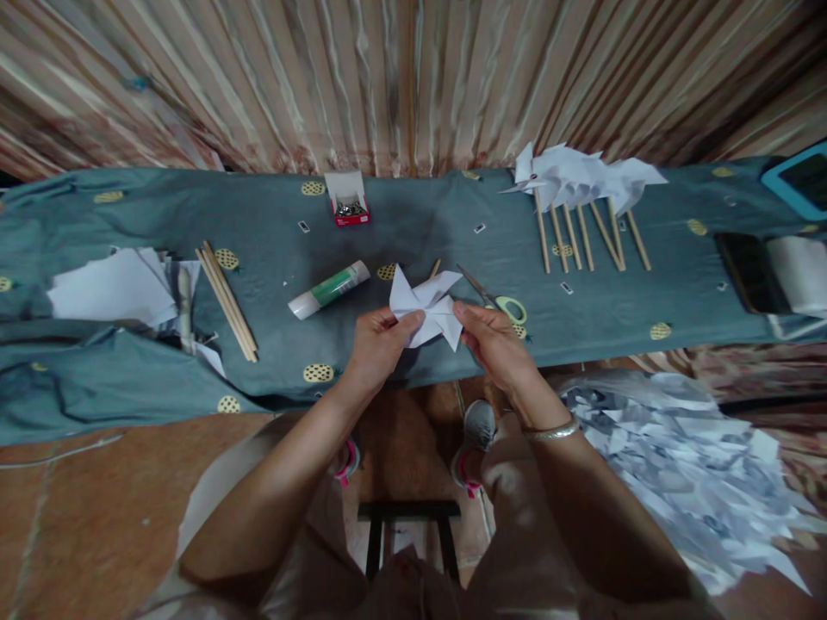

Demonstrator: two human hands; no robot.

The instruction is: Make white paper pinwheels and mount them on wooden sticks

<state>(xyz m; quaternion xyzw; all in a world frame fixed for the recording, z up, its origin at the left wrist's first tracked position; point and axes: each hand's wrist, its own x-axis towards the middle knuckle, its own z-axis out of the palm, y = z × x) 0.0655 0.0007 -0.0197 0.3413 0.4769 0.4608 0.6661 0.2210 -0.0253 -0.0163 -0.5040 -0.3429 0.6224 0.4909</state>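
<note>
On the cloth-covered surface [646, 301] before me, a glue stick [329, 289] is lying on its side and a small open box of pins [349, 205] is standing behind it. Wooden sticks [227, 300] and white sheets [113, 287] are resting to my left, finished pinwheels [578, 181] are lying to my right, and paper scraps [678, 465] are lying heaped on the floor.

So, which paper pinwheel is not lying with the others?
The pinwheel held by left hand and right hand; the other pinwheels lie together on sticks, far right.

The head camera looks steeply down, close above the left hand [376, 344] and right hand [496, 340]; table [419, 220] ahead.
</note>
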